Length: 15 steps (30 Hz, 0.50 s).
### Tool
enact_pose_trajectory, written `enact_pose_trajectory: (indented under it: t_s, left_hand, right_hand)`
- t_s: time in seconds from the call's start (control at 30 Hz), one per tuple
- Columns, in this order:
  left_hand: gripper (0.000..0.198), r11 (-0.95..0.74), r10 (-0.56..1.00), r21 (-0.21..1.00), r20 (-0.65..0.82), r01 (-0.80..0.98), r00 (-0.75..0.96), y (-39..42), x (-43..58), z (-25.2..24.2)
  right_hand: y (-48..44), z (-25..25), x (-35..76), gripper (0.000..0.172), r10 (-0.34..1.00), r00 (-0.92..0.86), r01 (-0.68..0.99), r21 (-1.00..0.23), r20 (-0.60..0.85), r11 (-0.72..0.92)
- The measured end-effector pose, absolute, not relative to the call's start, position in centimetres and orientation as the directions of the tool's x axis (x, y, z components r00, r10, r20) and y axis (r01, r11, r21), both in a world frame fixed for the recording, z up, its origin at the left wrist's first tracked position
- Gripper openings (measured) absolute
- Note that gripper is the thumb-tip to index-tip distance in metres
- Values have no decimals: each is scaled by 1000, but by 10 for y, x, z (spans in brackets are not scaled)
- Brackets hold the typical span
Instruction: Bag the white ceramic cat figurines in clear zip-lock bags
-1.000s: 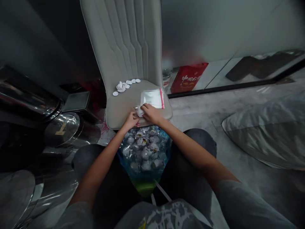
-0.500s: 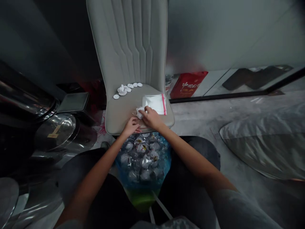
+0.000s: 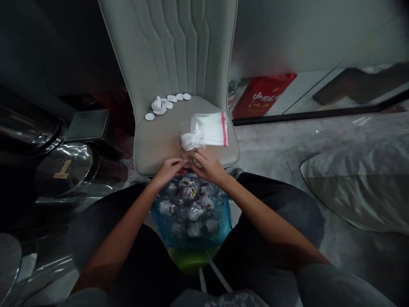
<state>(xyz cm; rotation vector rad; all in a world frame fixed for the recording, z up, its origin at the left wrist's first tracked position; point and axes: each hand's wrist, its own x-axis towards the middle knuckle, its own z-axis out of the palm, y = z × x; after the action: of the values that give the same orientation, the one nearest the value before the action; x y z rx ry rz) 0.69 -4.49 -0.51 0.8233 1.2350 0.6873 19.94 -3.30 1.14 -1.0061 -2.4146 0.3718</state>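
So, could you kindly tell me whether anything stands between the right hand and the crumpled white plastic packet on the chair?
Nothing visible does: the right hand sits at the front edge of the chair seat, just below the white plastic packet.

- The pale grey padded chair point(image 3: 153, 145) looks to me like smooth, matt upholstery.
- On its seat, I see a clear plastic bag point(image 3: 207, 129), thin and glossy.
- Below its seat, my blue plastic sack point(image 3: 191, 236) looks shiny and crinkled.
- Left of it, the rounded steel vessels point(image 3: 64, 168) are polished mirror-bright.
- Behind it, the red packet point(image 3: 263, 96) looks glossy.
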Motion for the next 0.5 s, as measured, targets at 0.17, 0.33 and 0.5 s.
enact_pose_trajectory:
  t_s: [0.17, 0.33, 0.5]
  left_hand:
    - [37, 574, 810, 818, -563, -25, 161, -49, 7, 0]
    - [34, 578, 812, 811, -562, -89, 159, -50, 11, 4]
    - [27, 545, 837, 835, -537, -69, 109, -46, 14, 0]
  right_hand:
    - [-38, -10, 202, 27, 712, -581, 431, -594, 394, 680]
    - [-28, -20, 200, 20, 668, -562, 365, -578, 487, 729]
    - [-28, -18, 202, 19, 613, -602, 385, -487, 512, 784]
